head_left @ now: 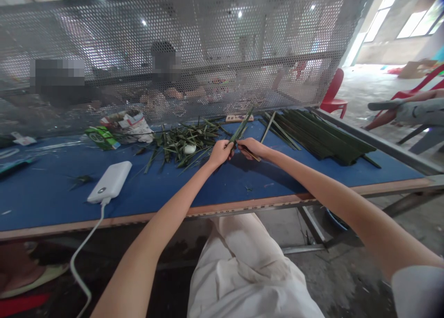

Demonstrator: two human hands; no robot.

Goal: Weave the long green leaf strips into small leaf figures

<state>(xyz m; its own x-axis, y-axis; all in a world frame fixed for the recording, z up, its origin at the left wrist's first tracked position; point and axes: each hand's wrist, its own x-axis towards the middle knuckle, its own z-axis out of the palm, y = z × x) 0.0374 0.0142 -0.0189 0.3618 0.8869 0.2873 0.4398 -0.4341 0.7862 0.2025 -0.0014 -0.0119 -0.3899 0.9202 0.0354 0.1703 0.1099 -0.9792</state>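
Over the middle of the blue table (pixel 52 193), my left hand (pixel 221 152) is closed round the lower end of a long green leaf strip (pixel 243 123) that slants up and away to the right. My right hand (pixel 252 147) is pinched on the same strip just to the right, and the two hands nearly touch. A loose heap of cut green leaf pieces (pixel 183 142) lies just left of my left hand. A tidy stack of long dark green leaves (pixel 322 135) lies to the right of my right hand.
A white power bank (pixel 111 181) with a white cable (pixel 83 248) lies at the left front. Wrappers (pixel 128 123) and a green packet (pixel 102 137) sit at the back left. A perforated metal screen (pixel 208 45) walls the far edge; people sit behind it. Red chairs (pixel 333 96) stand at the right.
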